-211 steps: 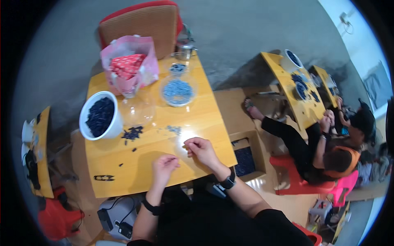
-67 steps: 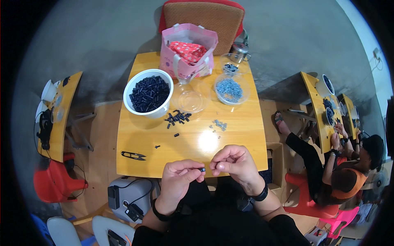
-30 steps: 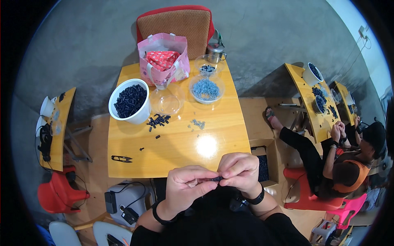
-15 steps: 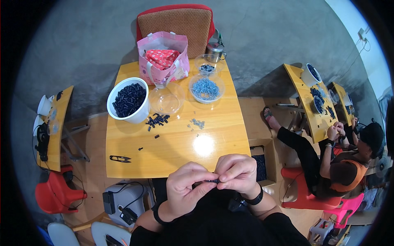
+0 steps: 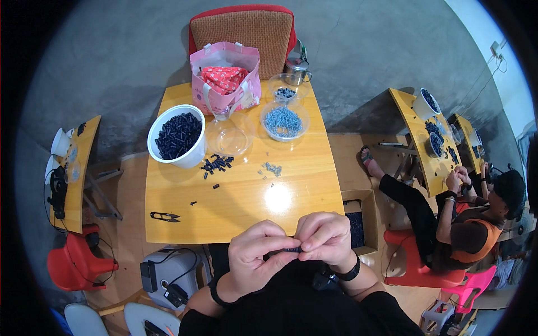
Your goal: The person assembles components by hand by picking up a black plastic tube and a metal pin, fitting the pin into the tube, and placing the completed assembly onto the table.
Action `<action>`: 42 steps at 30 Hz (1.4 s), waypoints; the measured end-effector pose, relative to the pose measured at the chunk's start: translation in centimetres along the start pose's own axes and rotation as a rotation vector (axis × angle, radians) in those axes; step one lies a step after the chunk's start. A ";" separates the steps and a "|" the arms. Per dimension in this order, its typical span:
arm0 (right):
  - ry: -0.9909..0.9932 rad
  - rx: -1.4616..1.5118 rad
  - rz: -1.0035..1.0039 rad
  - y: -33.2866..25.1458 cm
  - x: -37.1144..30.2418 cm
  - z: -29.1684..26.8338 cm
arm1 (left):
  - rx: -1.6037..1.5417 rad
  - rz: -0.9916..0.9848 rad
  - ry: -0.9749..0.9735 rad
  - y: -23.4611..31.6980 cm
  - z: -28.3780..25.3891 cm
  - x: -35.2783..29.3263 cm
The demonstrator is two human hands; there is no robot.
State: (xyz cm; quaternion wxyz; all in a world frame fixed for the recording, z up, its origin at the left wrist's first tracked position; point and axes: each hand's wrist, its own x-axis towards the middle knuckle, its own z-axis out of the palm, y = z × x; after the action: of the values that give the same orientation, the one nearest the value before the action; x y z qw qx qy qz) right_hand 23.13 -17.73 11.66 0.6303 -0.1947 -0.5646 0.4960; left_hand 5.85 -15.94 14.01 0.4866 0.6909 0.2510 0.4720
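Just beyond the table's near edge, my left hand and my right hand meet fingertip to fingertip. A small black cylindrical piece is pinched between them, mostly covered by the fingers. On the table ahead lie a small pile of similar black pieces and a few small silvery pieces. Thread snips rest near the left edge. A white tub is full of black pieces. Many thin blue-grey parts fill a clear bowl.
Behind the bowl stand another clear tub and a metal mug. A pink bag is at the back, before a red-edged chair. A cardboard box sits on the floor at right. A co-worker sits further right.
The view has shifted very slightly. Both hands keep their pinch on the black piece, with only a tiny movement of the fingers.
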 end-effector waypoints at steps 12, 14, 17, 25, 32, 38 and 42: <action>0.016 0.014 0.058 0.0 0.1 0.2 | 0.133 0.153 0.057 -0.5 0.0 0.3; 0.016 0.041 0.074 0.1 0.0 0.3 | 0.115 0.145 0.066 -0.6 0.0 0.2; 0.011 0.115 0.093 0.7 -0.3 0.2 | 0.084 0.129 0.090 -0.7 0.0 0.0; -0.035 0.553 0.528 1.0 -0.8 0.0 | 0.193 0.230 0.045 0.2 -0.4 0.6; -0.092 0.585 0.692 0.7 -1.0 -0.3 | 0.180 0.229 -0.019 -0.3 -0.7 0.5; -0.042 0.550 0.693 0.5 -1.3 -0.3 | 0.144 0.233 -0.034 0.3 -0.4 0.9; -0.002 0.555 0.766 0.3 -0.8 -0.2 | 0.151 0.234 -0.034 0.2 -0.2 0.9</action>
State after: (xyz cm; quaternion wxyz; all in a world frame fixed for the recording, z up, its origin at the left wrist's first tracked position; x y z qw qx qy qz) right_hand 23.31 -18.19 10.90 0.4297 -0.2130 -0.2988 0.8251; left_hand 6.04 -15.21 14.59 0.3791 0.7579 0.1953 0.4937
